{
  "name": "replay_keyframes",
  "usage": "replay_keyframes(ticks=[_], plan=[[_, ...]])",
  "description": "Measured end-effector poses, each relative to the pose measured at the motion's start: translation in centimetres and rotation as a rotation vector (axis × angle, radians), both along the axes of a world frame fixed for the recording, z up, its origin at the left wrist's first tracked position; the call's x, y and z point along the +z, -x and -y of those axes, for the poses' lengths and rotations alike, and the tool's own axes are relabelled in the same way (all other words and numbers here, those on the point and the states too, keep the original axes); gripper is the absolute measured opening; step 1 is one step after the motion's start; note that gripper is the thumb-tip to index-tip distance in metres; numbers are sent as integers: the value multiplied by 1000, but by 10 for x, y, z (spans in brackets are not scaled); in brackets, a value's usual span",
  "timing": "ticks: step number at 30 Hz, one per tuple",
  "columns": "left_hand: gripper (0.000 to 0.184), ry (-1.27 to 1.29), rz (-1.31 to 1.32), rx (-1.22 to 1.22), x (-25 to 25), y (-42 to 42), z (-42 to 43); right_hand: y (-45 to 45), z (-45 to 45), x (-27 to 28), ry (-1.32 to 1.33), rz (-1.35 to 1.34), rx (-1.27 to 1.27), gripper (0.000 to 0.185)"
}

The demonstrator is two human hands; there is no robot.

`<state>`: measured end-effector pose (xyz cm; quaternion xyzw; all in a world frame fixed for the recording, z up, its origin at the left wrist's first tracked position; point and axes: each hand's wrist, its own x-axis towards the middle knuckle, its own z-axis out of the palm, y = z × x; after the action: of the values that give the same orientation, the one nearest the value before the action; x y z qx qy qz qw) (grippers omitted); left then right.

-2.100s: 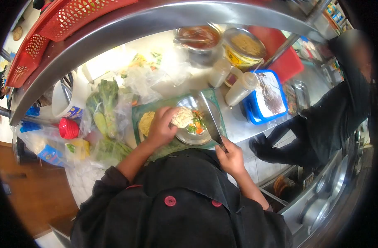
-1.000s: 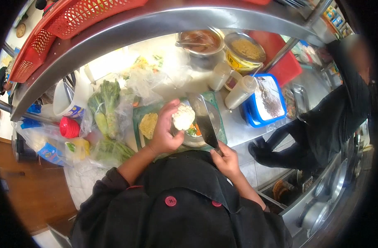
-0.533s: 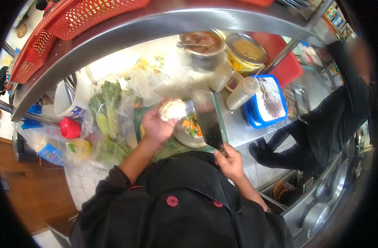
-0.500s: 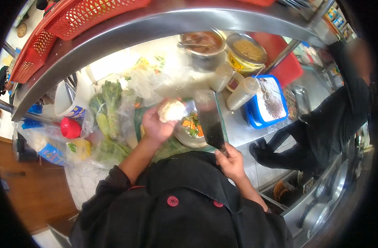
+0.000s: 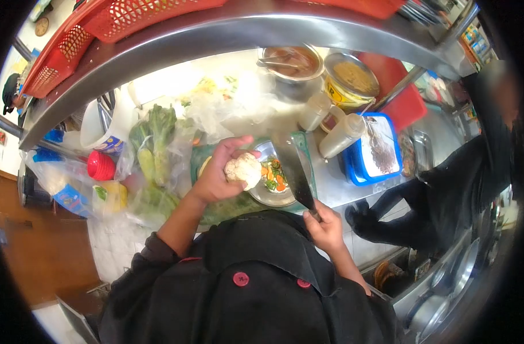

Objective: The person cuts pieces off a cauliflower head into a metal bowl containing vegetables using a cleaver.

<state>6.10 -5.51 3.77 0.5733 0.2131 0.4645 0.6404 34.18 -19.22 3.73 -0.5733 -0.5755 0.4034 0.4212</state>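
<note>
Clasping cauliflower (image 5: pixel 243 171) is the left hand (image 5: pixel 214 176); the right hand (image 5: pixel 326 228) has its grip around a knife (image 5: pixel 298 178).

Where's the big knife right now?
In the head view, just right of centre, the kitchen knife is in the person's right hand, its blade slanting across the right side of the metal dish of chopped vegetables.

Between one and two o'clock, the yellow tub (image 5: pixel 344 100) carries a dark letter (image 5: pixel 332 92) — probably an R, though blur leaves it unsure — while the blue label (image 5: pixel 111 144) on the white bucket (image 5: pixel 94 127), just past nine, is illegible.
</note>
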Motion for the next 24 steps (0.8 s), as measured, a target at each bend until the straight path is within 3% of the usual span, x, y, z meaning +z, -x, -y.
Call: replay_keyframes(ticks=[1,5,7,10,11,14,21,24], plan=[[80,13,-7,22,0,-1,2,0,-1,4,-132,115,30,37],[81,-36,-66,74,-10,-5,6,-5,2,18,-231,271,97,38],[91,-141,-259,122,-11,-9,8,-7,0,25,-380,461,169,39],[98,-62,-243,195,-11,-20,21,-8,-2,29,-493,569,186,42],[112,-64,-327,222,-13,-23,23,-10,-2,27,-493,569,190,42],[122,-65,-202,238,-14,-30,28,-16,-4,21,-534,580,217,45],[134,-158,-162,170,-25,-40,25,-30,-5,15,-523,683,234,45],[142,51,-146,199,-22,-48,30,-36,-7,15,-514,695,252,43]])
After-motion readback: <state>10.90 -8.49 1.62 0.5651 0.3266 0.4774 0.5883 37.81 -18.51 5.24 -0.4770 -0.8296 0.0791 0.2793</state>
